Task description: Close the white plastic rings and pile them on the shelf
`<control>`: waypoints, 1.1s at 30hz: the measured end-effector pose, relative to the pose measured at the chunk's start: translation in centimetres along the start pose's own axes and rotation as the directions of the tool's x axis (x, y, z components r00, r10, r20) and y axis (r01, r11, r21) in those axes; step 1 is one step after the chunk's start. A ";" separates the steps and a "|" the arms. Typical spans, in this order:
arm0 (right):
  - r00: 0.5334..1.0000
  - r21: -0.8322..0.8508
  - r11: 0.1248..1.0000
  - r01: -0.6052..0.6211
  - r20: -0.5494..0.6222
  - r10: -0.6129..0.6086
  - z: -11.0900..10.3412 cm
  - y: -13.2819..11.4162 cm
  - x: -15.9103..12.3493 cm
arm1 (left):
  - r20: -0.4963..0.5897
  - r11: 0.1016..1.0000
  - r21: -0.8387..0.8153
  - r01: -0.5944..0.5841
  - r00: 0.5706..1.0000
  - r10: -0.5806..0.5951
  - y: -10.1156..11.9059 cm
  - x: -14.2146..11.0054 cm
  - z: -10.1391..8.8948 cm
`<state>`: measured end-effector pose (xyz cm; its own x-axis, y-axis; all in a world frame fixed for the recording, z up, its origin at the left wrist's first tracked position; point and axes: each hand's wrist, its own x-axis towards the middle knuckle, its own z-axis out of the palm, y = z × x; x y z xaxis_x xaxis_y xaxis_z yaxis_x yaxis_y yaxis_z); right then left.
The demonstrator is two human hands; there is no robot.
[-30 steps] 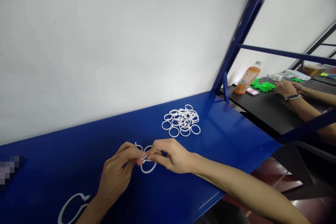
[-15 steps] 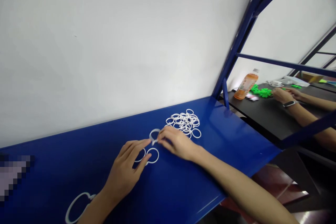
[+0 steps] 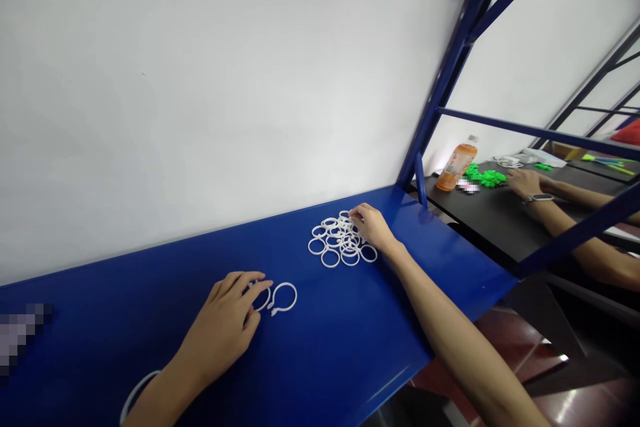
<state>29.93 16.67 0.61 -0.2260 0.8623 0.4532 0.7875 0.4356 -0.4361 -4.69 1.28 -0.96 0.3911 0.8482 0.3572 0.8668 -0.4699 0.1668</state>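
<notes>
A pile of several white plastic rings (image 3: pixel 336 241) lies on the blue shelf (image 3: pixel 380 320) near the wall. My right hand (image 3: pixel 372 226) reaches onto the far right side of that pile, fingers curled down on the rings; I cannot see whether it grips one. My left hand (image 3: pixel 223 324) rests flat on the shelf, fingers stretched out, its fingertips on linked white rings (image 3: pixel 278 298) lying beside it. Another white ring (image 3: pixel 131 397) shows partly under my left wrist.
A blue upright post (image 3: pixel 440 93) and crossbars stand at the shelf's right end. Beyond it is a black table (image 3: pixel 495 227) with an orange bottle (image 3: pixel 454 168), green pieces (image 3: pixel 486 177) and another person's hands (image 3: pixel 525 183). The shelf's front edge drops off at the right.
Both hands were pinching rings together at mid-shelf. The right hand has let go and moved right to the pile; the left hand has laid the linked rings down and flattened.
</notes>
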 end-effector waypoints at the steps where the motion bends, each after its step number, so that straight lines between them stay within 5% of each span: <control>1: 1.000 -0.003 1.000 0.002 -0.002 -0.002 0.0 0.0 0.0 | 0.007 1.000 0.007 -0.001 1.000 0.001 -0.1 -0.1 0.0; 10: 0.994 -0.020 1.000 0.024 -0.108 -0.026 -1.0 -0.9 -0.1 | 0.104 0.996 -0.005 0.086 0.991 -0.085 -1.1 -0.2 -0.9; 13: 0.985 0.016 0.994 0.109 -0.137 -0.105 -0.8 -3.2 -0.7 | 0.115 0.991 -0.008 0.130 0.985 -0.128 -1.4 -0.1 -1.2; 16: 0.972 0.113 0.965 0.235 -0.041 -0.232 0.0 -6.7 -2.2 | 0.101 0.985 -0.014 0.170 0.981 -0.168 -1.7 0.2 -1.0; 18: 0.930 0.211 0.919 0.334 0.082 -0.357 0.6 -9.2 -3.5 | 0.064 0.984 -0.009 0.179 0.982 -0.178 -1.9 0.4 -0.8; 21: 0.777 0.323 0.811 0.487 0.263 -0.571 1.5 -11.9 -5.1 | 0.006 0.985 0.000 0.175 0.985 -0.175 -2.1 0.6 -0.7; 23: 0.678 0.337 0.765 0.549 0.355 -0.644 2.0 -12.8 -5.7 | 0.011 0.986 -0.010 0.164 0.986 -0.164 -2.0 0.6 -0.7; 25: 0.640 0.331 0.757 0.563 0.404 -0.653 2.4 -13.0 -5.9 | 0.047 0.990 -0.025 0.138 0.990 -0.136 -1.9 0.6 -0.7; 33: 0.796 0.421 0.832 0.360 0.326 -0.509 2.1 -12.6 -6.1 | -0.033 0.989 -0.133 0.068 0.997 -0.073 1.3 0.8 -1.5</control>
<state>20.17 6.46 1.74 -0.7680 0.5491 0.3296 0.3327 0.7818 -0.5273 -3.70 1.02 0.88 0.3164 0.8717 0.3743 0.8424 -0.4396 0.3117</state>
